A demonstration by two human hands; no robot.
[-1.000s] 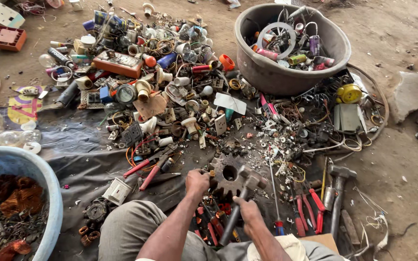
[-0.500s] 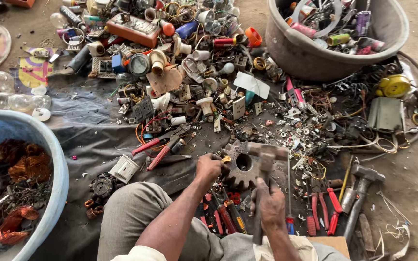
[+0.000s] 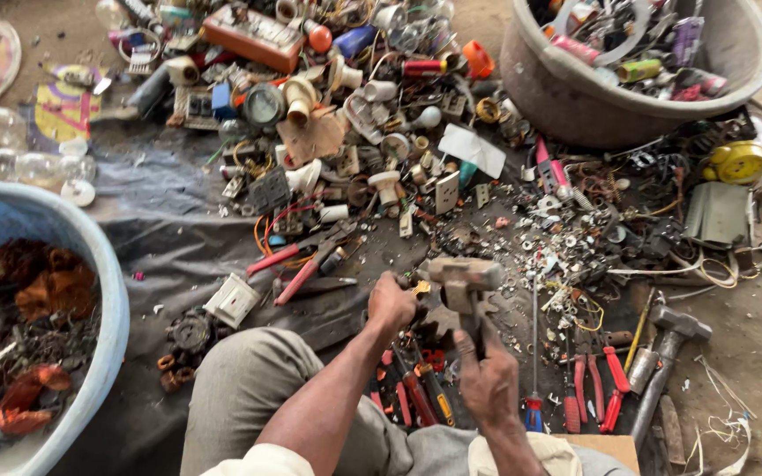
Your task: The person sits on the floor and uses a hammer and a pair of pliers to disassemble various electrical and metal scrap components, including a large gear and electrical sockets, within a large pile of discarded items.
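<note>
The toothed metal part [image 3: 438, 310] lies on the dark cloth [image 3: 160, 225] just ahead of your knees, under the hammer [image 3: 464, 280]; it looks rusty, grey and ragged-edged. Your left hand [image 3: 391, 304] is clenched on its near edge, and your right hand [image 3: 488, 381] is wrapped round the hammer's handle. Keep the pinning fingers clear of the hammer head and strike squarely. Red-handled pliers [image 3: 300, 263] lie to the left, a screwdriver [image 3: 534, 370] just right.

— How's the light?
— Soft, even daylight, with weak shadows and no strong glare.
— Sharpness?
— Mostly crisp; the hammer head [image 3: 464, 274] smears with motion blur, and edges bend slightly.
</note>
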